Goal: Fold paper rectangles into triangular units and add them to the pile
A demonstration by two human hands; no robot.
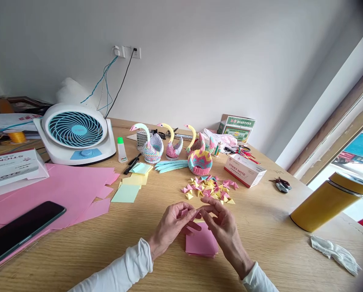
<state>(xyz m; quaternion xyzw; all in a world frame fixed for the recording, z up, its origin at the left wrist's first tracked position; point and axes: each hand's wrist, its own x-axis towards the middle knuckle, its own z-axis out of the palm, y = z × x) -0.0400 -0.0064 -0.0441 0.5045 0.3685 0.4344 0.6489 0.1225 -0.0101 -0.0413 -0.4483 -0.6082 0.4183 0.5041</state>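
Observation:
My left hand (pixel 173 223) is closed in a pinch on a small piece of pink paper (pixel 184 212), mostly hidden behind the fingers. Fingertips of my right hand (pixel 222 225) meet the same piece from the other side, thumb and forefinger brought together. Under both hands lies a stack of pink sticky notes (pixel 201 241). Just beyond is a loose pile of folded paper triangles (pixel 210 188), yellow and pink with some blue.
Behind the pile stand paper swans (pixel 153 148) and a round paper basket (pixel 200 162). A sticky note box (pixel 244 170) and a yellow flask (pixel 327 202) are to the right. Leftward are a fan (pixel 78 129), a glue bottle (pixel 121 150), pink sheets (pixel 74 194) and a phone (pixel 23 231).

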